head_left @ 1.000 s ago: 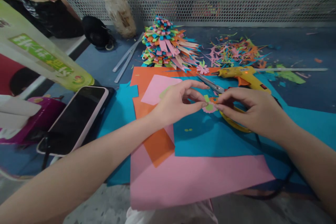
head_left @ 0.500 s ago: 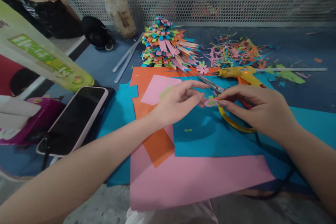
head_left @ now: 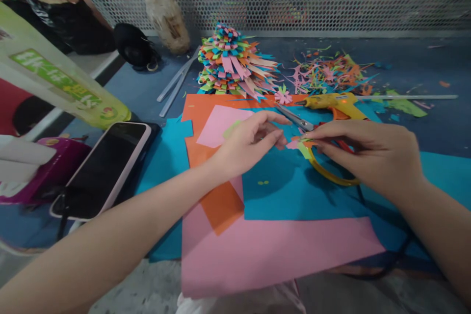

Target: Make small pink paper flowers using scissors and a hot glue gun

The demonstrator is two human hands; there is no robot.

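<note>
Between the thumb and forefinger of my right hand (head_left: 371, 149), a small paper flower (head_left: 304, 147) in pink, orange and green is pinched. My left hand (head_left: 255, 140) hovers just left of it, fingers curved and thumb apart, with nothing seen in its grasp. Under my right hand lie scissors (head_left: 300, 121) with a yellow handle loop, partly hidden. Beneath both hands spreads a blue paper sheet (head_left: 279, 201), with two tiny green dots on it. A pink paper square (head_left: 213, 127) lies under my left hand, a green piece partly showing on it.
A cone-shaped tree of paper strips (head_left: 231, 64) stands at the back, a pink paper flower (head_left: 282, 95) beside it. A yellow glue gun (head_left: 329, 101) and paper scraps (head_left: 331, 73) lie right. Leftward are glue sticks (head_left: 178, 83), a phone (head_left: 106, 167) and a bottle (head_left: 69, 78).
The paper flower has been turned in my right fingers, so a green strip now points down and more orange shows. My left hand has drawn slightly away from it.
</note>
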